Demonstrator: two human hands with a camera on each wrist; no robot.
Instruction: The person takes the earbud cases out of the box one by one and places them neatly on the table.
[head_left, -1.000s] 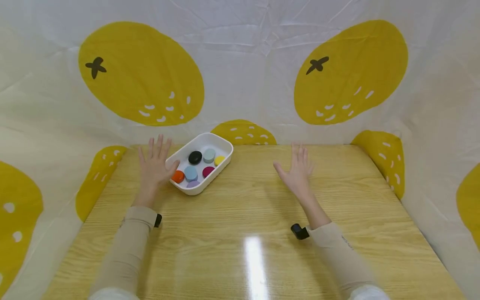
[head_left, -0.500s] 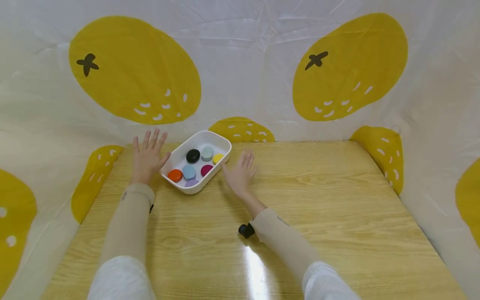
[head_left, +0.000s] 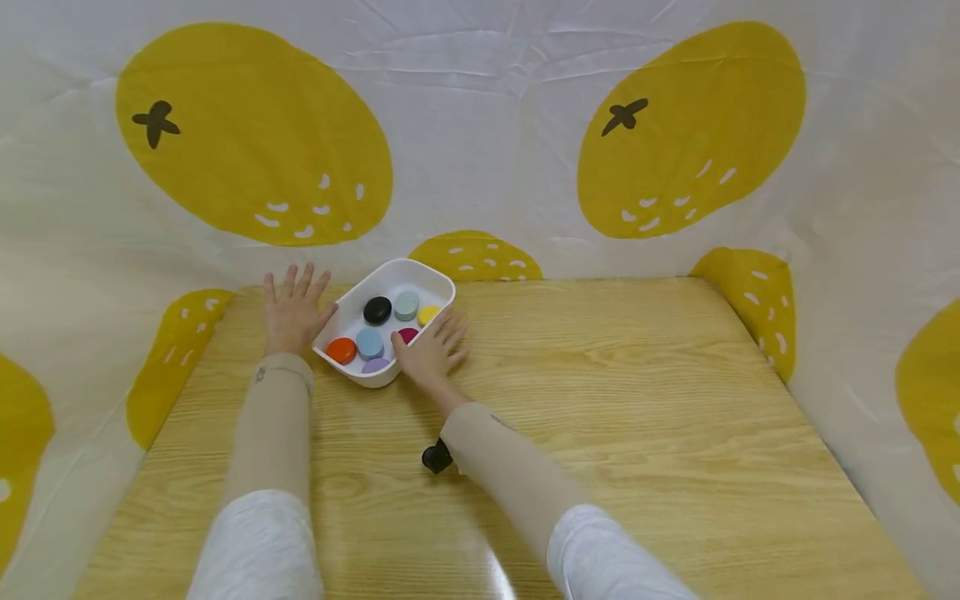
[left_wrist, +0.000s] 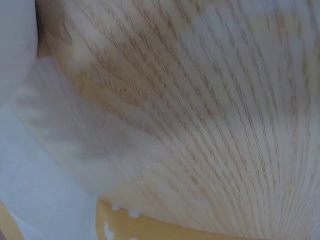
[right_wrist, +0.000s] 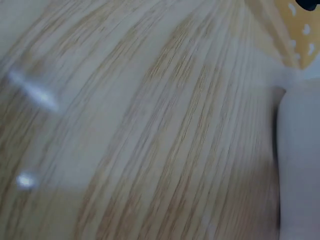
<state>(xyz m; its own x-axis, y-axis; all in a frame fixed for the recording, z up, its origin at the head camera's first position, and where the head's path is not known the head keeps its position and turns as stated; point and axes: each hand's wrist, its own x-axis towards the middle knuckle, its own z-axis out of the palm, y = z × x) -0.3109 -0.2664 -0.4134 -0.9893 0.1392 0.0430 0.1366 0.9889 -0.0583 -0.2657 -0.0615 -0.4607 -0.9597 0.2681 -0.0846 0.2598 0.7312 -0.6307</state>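
Observation:
A white rectangular tray with rounded corners (head_left: 381, 379) sits slanted on the table in the head view. Loose inside it lie several smooth round pieces: a black one (head_left: 377, 311), a pale green one (head_left: 407, 305), a yellow one (head_left: 429, 315), a crimson one (head_left: 408, 335), a light blue one (head_left: 370, 342), an orange one (head_left: 342, 351) and a lavender one (head_left: 376, 365). My left hand (head_left: 291, 315) has its fingers spread beside the tray's left side, thumb at the rim. My right hand (head_left: 427, 357) is at the right side, thumb overlapping the rim, other fingers spread outside.
The wood-grain table (head_left: 600, 400) extends to the right and toward me. A white cloth with large yellow fruit prints (head_left: 487, 108) hangs behind and at both sides. A black wrist camera (head_left: 437, 457) protrudes below the right cuff. Both wrist views show mostly tabletop.
My right hand has swept left across the table to the tray's right side. The left hand has shifted slightly left and come down beside the tray. The head view has shifted a little.

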